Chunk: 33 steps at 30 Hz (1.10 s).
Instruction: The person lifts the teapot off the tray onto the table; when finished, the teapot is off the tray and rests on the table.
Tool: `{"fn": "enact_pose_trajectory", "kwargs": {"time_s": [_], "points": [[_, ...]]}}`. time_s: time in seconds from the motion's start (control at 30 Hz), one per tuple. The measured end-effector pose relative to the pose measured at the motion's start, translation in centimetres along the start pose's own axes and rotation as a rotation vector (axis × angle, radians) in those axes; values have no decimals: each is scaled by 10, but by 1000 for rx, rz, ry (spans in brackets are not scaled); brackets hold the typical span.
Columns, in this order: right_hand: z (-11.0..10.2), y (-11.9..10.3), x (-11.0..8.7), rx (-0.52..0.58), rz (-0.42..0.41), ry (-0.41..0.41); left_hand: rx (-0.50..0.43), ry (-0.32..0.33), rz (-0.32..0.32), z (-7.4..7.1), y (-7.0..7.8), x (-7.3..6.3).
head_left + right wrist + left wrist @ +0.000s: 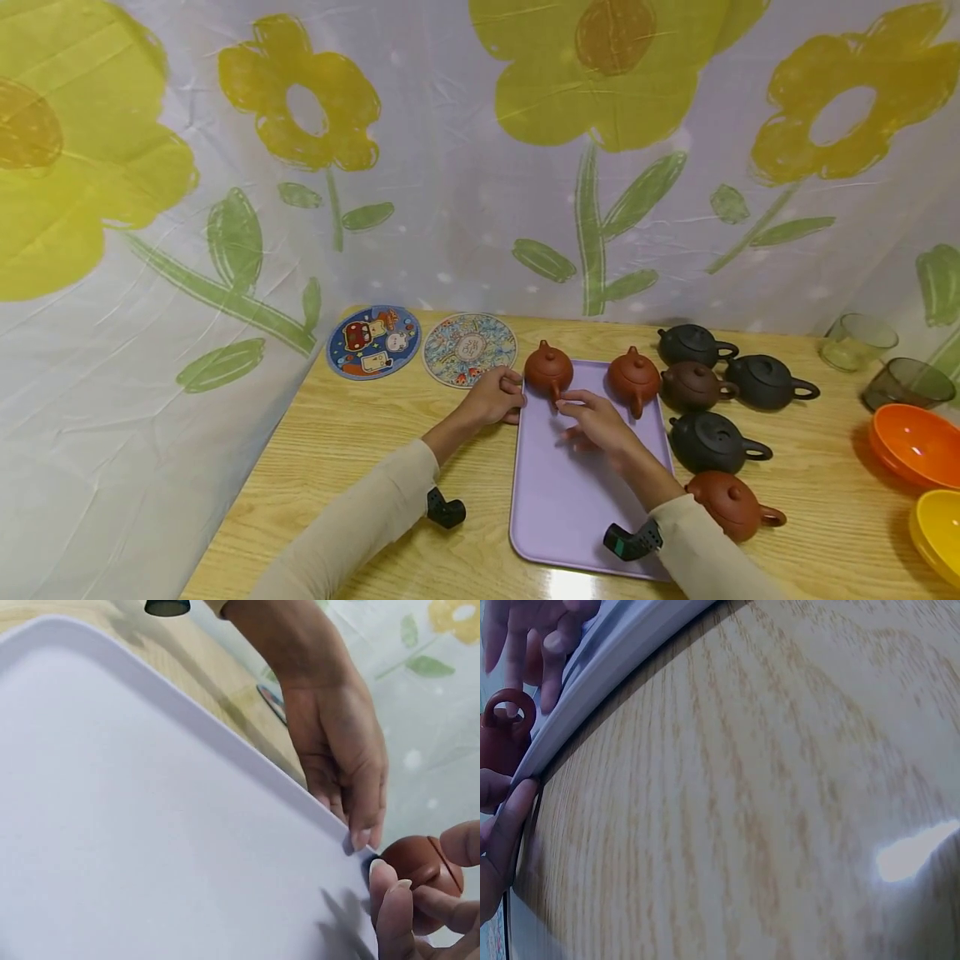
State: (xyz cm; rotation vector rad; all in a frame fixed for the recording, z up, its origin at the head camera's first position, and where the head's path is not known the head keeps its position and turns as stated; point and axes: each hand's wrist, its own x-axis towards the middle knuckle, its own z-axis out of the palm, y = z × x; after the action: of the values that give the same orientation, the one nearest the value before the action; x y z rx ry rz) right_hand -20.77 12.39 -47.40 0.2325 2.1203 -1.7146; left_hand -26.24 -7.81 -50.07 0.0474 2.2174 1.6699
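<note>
A lilac tray (570, 517) lies on the wooden table. My left hand (497, 396) grips its left rim near the far corner, fingers on both sides of the edge in the left wrist view. At that corner sits a reddish-brown teapot (548, 367), its handle turned toward me. My right hand (597, 427) is over the tray, its fairly straight, spread fingers at that handle. One finger (442, 906) appears to touch the handle in the right wrist view. A second reddish-brown teapot (633, 377) stands at the tray's far right corner.
Right of the tray stand black teapots (712, 442), a dark brown teapot (692, 386) and another reddish-brown teapot (729, 504). Further right are glass cups (857, 342), an orange bowl (918, 446) and a yellow bowl (941, 529). Two round mats (375, 342) lie at the back left, before a flowered curtain.
</note>
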Motion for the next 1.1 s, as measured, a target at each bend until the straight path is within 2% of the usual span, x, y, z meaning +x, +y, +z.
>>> {"fn": "enact_pose_trajectory", "kwargs": {"time_s": [0.3,0.67,0.9,1.1], "points": [[5,-2,11,51,-21,-10,-7,3,-4,0,0,1],[7,-2,17,94,-14,31,-10,-8,-3,0,0,1],[6,-1,17,100,-35,61,-7,-11,-9,1,-1,2],[3,-2,11,92,-44,49,1,-8,-16,0,1,1]]}}
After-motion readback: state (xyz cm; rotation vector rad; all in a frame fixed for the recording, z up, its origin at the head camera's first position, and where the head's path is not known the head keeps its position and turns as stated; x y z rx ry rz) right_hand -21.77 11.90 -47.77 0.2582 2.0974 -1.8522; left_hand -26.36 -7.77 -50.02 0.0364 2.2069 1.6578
